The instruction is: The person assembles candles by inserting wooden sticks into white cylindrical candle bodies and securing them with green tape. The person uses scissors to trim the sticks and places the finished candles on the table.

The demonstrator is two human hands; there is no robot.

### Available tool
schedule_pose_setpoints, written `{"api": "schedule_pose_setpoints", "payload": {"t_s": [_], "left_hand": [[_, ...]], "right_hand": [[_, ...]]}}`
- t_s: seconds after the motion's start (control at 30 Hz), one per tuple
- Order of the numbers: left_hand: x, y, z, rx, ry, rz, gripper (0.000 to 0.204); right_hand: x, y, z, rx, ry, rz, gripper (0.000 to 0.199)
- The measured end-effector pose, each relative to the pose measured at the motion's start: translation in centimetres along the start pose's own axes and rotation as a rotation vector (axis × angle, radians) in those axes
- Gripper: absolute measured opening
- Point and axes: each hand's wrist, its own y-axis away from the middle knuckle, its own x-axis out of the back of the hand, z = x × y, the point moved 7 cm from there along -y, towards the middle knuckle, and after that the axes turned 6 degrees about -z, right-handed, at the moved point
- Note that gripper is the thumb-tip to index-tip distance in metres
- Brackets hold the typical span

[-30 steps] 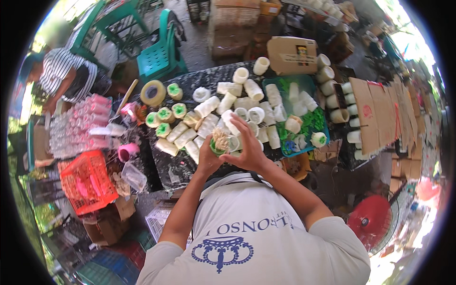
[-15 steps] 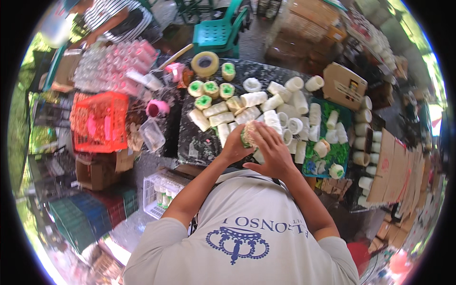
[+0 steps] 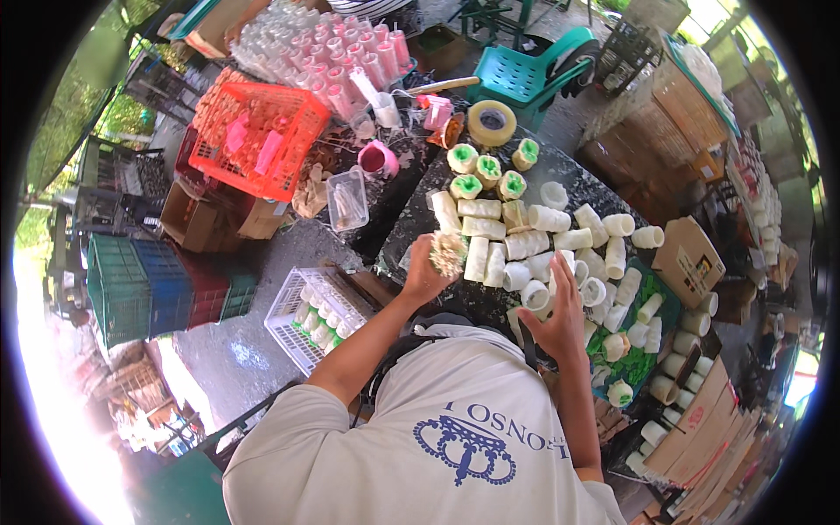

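Observation:
My left hand [image 3: 423, 269] is closed round a short piece with a rough, crumbly beige top [image 3: 448, 254]. Most of its side is hidden by the fingers. My right hand [image 3: 563, 308], fingers apart and nothing in it, hovers over the right part of the black speckled table [image 3: 411, 210]. Near it lie several white ribbed hollow cylinders [image 3: 527, 243], some on their sides, some showing open ends. Behind them stand several pale cylinders with bright green tops [image 3: 488, 166].
A tape roll [image 3: 492, 122] lies at the table's back. Right of my right hand is a teal tray [image 3: 669, 306] with green scraps. A white crate [image 3: 282, 317] with green-and-white pieces stands left of me. Further left are a red-orange basket [image 3: 302, 131] and pink-and-clear tubes [image 3: 350, 61].
My hands have parted: the right one has left the crumbly-topped piece and opened, while the left keeps hold of it. The whole view has swung toward the left.

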Motion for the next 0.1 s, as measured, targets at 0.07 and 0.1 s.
{"api": "schedule_pose_setpoints", "payload": {"t_s": [0.07, 0.1], "left_hand": [[0.5, 0.9, -6.0, 0.076, -0.157, -0.029, 0.064], [2.1, 0.4, -5.6, 0.131, -0.173, 0.005, 0.059]], "right_hand": [[-0.8, 0.6, 0.9, -0.020, -0.016, -0.007, 0.093], [-1.6, 1.4, 2.3, -0.037, 0.002, -0.014, 0.096]]}}
